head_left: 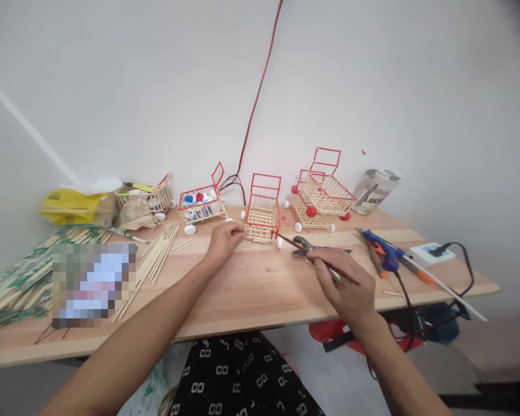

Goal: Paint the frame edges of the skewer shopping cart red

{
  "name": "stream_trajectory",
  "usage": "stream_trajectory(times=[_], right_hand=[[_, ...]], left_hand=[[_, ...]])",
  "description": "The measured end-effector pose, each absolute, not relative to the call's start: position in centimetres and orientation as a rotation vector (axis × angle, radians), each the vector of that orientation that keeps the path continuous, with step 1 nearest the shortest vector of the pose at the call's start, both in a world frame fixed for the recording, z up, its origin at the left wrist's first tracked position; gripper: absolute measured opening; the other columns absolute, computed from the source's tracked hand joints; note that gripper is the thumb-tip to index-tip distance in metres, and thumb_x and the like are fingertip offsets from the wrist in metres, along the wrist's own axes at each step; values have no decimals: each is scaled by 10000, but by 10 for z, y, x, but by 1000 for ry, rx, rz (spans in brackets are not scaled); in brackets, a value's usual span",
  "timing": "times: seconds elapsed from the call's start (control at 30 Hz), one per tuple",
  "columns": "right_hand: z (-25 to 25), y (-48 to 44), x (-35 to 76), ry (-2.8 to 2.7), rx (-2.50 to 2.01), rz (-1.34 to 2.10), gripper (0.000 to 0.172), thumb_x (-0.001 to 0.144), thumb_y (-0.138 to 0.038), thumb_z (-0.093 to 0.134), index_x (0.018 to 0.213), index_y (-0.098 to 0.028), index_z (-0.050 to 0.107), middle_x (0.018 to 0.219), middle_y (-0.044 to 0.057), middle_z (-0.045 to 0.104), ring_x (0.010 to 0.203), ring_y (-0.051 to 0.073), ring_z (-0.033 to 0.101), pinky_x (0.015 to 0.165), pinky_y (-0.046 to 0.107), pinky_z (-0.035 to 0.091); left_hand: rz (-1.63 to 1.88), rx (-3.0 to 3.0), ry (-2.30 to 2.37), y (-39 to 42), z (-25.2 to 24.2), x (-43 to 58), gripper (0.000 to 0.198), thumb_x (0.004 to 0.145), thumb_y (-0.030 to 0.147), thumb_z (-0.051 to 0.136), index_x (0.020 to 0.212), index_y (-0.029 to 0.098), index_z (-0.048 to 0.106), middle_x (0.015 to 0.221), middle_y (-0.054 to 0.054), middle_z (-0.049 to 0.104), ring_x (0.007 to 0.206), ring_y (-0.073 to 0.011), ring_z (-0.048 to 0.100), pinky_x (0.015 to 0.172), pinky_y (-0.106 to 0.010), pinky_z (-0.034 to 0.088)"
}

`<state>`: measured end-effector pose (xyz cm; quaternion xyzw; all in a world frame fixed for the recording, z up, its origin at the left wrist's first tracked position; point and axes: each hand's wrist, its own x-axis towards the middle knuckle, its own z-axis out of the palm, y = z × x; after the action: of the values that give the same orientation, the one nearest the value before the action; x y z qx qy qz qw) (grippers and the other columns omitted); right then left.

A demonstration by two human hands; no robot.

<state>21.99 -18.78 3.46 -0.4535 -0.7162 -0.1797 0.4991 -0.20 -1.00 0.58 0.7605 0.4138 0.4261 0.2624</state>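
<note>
We steady a little stick cart (263, 215) with red edges near the back of the wooden table (251, 300). Our left hand (223, 240) pinches its left side with closed fingers. Our right hand (344, 283) is closed around a thin brush (316, 259), and the red tip touches the cart's front corner. If we push too hard, the thin sticks could snap or the cart could slide away. Wet red could smear on our fingers. Pliers (303, 247) lie just under the brush, and a blue glue gun (383, 249) sits near, so our sleeve could bump them.
</note>
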Motion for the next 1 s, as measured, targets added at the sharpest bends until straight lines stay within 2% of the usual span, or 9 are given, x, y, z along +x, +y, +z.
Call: stream_trajectory(times=[0.23,0.63,0.83,1.0], right_hand=[[37,-197,217,-1738,-1062,-424,281,840,-48,592,1044,-227,666,922,43,723,884,180,687,809,329,550],[30,-179,210,-1782,-1098,-417,242,866,-61,583,1025,-231,652,903,28,718,844,152,680,775,292,546],[33,-186,212,-1740,-1035,-434,301,843,-25,594,1058,-228,653,940,47,720,896,172,683,835,322,546],[28,-191,213,-1780,-1050,-435,304,835,-14,597,1058,-216,643,936,45,711,887,158,673,821,299,541]], left_hand=[[1173,2052,1095,-10,5,-2,83,735,132,664,722,159,741,721,-18,718,700,-161,623,660,-252,425],[1154,2054,1109,-7,2,-2,104,749,118,674,758,163,767,753,-19,737,708,-160,634,672,-253,434],[1174,2043,1067,-6,-2,-2,105,752,115,671,763,162,765,766,-18,740,708,-156,634,685,-252,444],[1176,2047,1073,-5,-4,-2,108,749,113,670,770,161,764,772,-23,740,725,-162,643,682,-254,445]])
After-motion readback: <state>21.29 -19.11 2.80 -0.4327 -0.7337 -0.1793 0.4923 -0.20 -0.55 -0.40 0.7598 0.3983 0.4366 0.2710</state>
